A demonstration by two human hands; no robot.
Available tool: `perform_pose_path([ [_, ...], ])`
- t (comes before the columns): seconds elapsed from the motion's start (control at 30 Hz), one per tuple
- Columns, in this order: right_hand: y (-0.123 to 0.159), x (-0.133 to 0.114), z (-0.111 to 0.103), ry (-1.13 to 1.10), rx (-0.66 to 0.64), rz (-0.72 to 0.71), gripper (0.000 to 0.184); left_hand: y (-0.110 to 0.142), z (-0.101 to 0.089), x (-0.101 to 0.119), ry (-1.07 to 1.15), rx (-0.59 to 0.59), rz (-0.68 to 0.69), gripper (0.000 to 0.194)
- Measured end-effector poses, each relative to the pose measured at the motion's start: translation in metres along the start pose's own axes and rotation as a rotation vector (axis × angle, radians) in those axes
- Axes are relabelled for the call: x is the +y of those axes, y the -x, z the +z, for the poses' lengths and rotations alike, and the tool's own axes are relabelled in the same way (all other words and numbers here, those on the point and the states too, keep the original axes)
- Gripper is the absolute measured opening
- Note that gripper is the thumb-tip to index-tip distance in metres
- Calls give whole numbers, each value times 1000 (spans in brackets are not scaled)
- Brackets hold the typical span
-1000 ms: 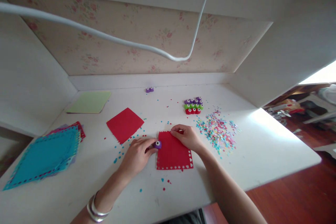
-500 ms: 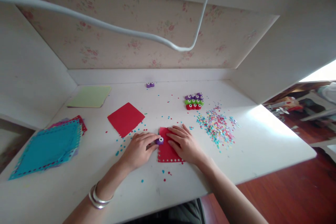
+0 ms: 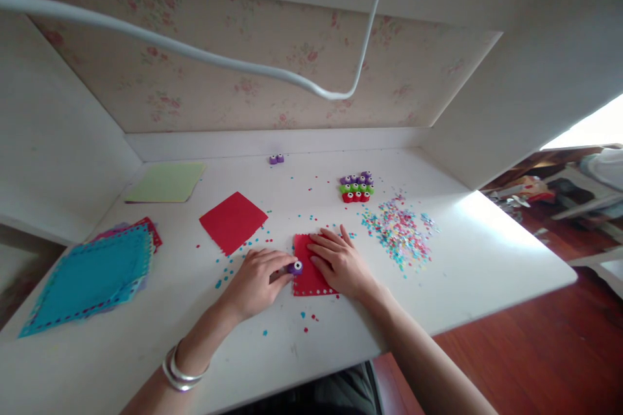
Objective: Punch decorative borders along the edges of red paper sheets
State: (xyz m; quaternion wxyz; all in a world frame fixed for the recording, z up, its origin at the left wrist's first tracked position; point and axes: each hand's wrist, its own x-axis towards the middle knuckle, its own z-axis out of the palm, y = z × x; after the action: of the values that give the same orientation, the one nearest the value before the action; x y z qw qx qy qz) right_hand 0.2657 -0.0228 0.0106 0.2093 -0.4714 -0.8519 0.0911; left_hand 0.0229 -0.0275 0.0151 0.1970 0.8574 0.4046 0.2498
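A small purple paper punch (image 3: 294, 268) with a white, eye-like button sits at the left edge of a red paper (image 3: 311, 282). My left hand (image 3: 257, 282) pinches this punch between thumb and fingers. Flat on the paper's right part lies my right hand (image 3: 341, 262), fingers stretched out, covering much of the sheet. Small punched holes run along the paper's near edge. Whether the paper is inside the punch's slot is hard to make out.
A plain red sheet (image 3: 233, 222), bordered blue sheets (image 3: 92, 272) and pale green sheets (image 3: 168, 182) lie to the left. Punches in purple, green and red (image 3: 357, 188) stand at the back right, near scattered confetti (image 3: 402, 230). Two purple punches (image 3: 276, 159) sit by the wall.
My left hand and the purple punch have slid slightly nearer along the red paper's left edge. My right hand stays on the sheet. The view has shifted a little.
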Motion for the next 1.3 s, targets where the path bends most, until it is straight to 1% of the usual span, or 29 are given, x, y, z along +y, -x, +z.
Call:
perform_pose_path([
  [0.33, 0, 2, 0, -24, -3, 2, 31, 0, 2, -2, -2, 6, 10, 28],
  [0.5, 1, 3, 1, -31, 9, 1, 31, 0, -4, 1, 24, -10, -12, 30],
  [0.57, 2, 3, 1, -29, 14, 5, 31, -2, -8, 3, 56, -9, -39, 32],
  [0.7, 3, 2, 2, -18, 21, 13, 31, -9, -9, 13, 131, 90, -156, 24],
  [0.77, 3, 2, 2, -18, 22, 10, 30, -14, -6, 18, 145, 115, -196, 23],
  [0.97, 5, 1, 2, -12, 57, -1, 30, -24, -3, 28, 126, 20, -220, 20],
  [1.13, 5, 1, 2, -23, 66, -8, 28, -35, -4, 28, 113, -81, -312, 15],
  [1.3, 5, 1, 1, -24, 56, -11, 28, -48, 0, 30, 92, -159, -362, 17],
])
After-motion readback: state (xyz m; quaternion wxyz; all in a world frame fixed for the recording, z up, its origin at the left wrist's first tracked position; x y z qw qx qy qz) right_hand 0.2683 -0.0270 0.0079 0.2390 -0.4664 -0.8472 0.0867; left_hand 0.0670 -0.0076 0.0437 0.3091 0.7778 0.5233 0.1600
